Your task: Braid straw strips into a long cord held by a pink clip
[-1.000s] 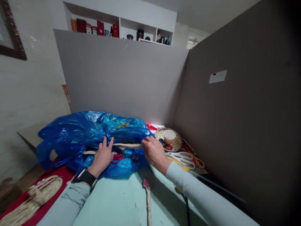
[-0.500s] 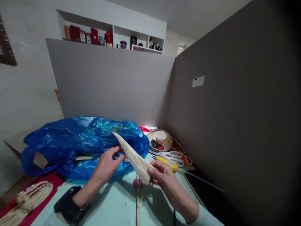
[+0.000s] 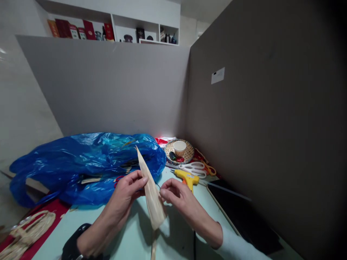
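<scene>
in left hand — pale husk, pinched; right hand at its edge, can't tell if gripping — yellow glue gun just beyond that hand.

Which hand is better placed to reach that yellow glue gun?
Probably the right hand: the yellow glue gun lies just beyond it, though its fingers are by the edge of the pale husk. The left hand is farther away and holds the husk.
</scene>
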The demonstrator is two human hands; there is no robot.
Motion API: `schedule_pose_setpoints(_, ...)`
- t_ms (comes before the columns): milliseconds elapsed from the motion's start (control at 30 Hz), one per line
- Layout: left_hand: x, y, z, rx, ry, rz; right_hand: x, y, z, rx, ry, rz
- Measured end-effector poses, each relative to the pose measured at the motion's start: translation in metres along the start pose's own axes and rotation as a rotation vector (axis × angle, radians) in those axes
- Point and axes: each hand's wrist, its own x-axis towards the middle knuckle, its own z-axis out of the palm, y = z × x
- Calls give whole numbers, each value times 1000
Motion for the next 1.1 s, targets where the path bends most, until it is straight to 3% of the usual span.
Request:
schedule_pose_setpoints(100,0,-5,2,106,-111,-23,-2,-11,-3,102,-43,-2)
schedule_pose_setpoints(233,-1,-10,5,293,-208,65,-4,-15,-4,291,-114,39)
schedule_pose_setpoints(633,-5,-6,19,481,-12,57,-1,-2,-1,173,1,17)
schedule_pose_setpoints(867,-4,-12,16,545,-53,37,0,6,2,109,15,-2)
schedule_pose_setpoints(1100,-3,-20,11,541,-108,31,-1,2,1,188,-43,45)
